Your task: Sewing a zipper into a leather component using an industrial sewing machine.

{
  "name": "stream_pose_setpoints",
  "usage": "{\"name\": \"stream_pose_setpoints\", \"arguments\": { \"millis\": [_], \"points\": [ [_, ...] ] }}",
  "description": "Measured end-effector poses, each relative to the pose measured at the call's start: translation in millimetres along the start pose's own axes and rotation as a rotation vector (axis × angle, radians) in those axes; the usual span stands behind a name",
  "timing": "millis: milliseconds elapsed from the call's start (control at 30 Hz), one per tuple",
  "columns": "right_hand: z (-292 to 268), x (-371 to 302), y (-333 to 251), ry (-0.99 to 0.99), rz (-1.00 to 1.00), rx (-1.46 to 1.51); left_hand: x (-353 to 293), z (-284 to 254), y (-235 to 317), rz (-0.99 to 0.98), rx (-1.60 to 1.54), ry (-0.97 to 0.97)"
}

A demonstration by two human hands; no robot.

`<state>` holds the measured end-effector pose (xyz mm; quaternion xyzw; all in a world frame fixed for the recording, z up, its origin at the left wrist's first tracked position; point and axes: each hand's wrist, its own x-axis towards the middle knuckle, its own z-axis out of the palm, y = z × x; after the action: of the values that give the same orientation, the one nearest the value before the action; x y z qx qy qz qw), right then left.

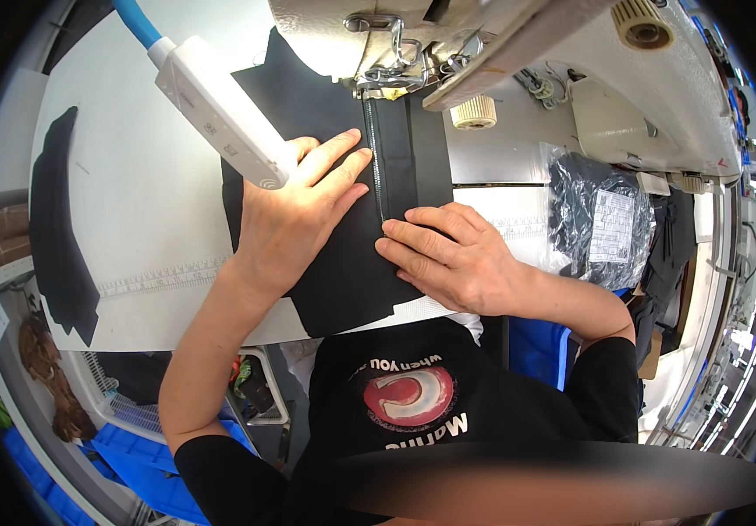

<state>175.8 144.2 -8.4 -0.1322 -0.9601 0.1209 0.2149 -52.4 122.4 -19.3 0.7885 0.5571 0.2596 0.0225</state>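
Black fabric [334, 263] lies flat under the sewing machine's presser foot area [382, 85]. A zipper [375, 158] with shiny teeth runs down it from the needle area toward me. My left hand [303, 197] rests palm down on the fabric left of the zipper, fingers stretched and apart. A white handheld-shaped device [220, 114] on a blue cable hides part of its back. At the zipper's near end, my right hand [452, 259] lies with its fingertips on the fabric, fingers somewhat spread. What is under its palm is hidden.
Another black fabric piece [62, 228] lies at the left of the white table [141, 210]. A plastic-wrapped black bundle [601, 219] with a white label sits at the right. The machine body [658, 79] overhangs the far right. Blue bins [540, 351] stand below the table.
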Motion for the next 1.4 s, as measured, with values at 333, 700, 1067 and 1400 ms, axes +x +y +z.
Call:
{"name": "stream_pose_setpoints", "arguments": {
  "millis": [333,700,1067,1400],
  "points": [
    [0,2,2,-0.007,0.007,-0.009,1,1,0,-0.012,-0.006,-0.008],
    [3,0,1,0.004,0.011,-0.014,3,0,4,0.037,0.068,0.069],
    [-31,29,179,0.165,0.713,-0.185,-1,4,3,-0.035,0.02,-0.009],
    [-31,22,214,0.315,0.391,-0.126,-2,4,3,-0.033,0.025,-0.004]
  ]
}}
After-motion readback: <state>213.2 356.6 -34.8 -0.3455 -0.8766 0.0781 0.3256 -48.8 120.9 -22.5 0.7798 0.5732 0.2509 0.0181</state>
